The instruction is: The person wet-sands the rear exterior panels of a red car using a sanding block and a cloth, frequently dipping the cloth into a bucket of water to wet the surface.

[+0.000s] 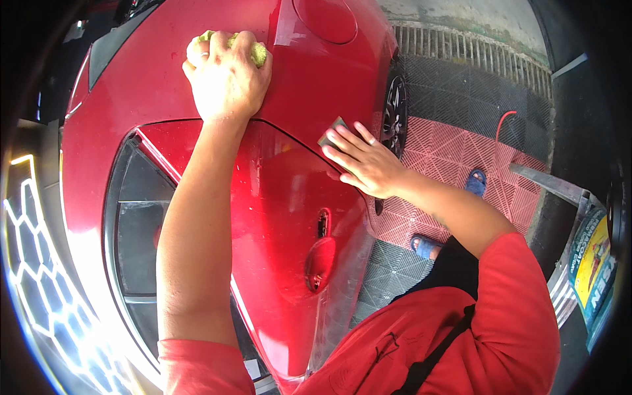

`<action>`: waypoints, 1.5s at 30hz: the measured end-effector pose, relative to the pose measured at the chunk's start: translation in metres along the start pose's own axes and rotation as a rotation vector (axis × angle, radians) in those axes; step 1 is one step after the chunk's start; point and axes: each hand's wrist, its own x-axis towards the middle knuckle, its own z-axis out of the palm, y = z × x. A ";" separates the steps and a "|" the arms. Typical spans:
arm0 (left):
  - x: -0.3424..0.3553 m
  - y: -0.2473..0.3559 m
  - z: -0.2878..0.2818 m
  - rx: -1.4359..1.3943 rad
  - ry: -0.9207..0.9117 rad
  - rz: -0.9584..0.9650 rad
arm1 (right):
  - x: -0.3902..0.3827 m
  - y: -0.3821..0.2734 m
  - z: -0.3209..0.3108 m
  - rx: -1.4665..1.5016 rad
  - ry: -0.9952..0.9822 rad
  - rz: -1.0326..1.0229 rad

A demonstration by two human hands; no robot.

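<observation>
Red bodywork (316, 79) shining; left grip (230, 79) clutching cloth (259, 55), right grip (363, 159) spread over pad (334, 124); I'm risking snagging the seam (288, 133) if tilting.

Off to my right, red floor tiles (454, 158) meet dark grey ones (454, 85), and I see a slotted drain grate (474, 49) running along pale concrete (490, 16). A thin red hose (499, 125) curves over the tiles, and my blue sandals (476, 182) stand on this floor. Near my right side, a blue-and-yellow package (592, 257) sits beside a metal frame (550, 180). Far to my left, hexagonal lights (64, 326) glow white.
</observation>
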 end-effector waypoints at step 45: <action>-0.004 -0.003 -0.003 -0.090 -0.062 -0.061 | 0.139 -0.069 -0.041 0.223 0.232 0.494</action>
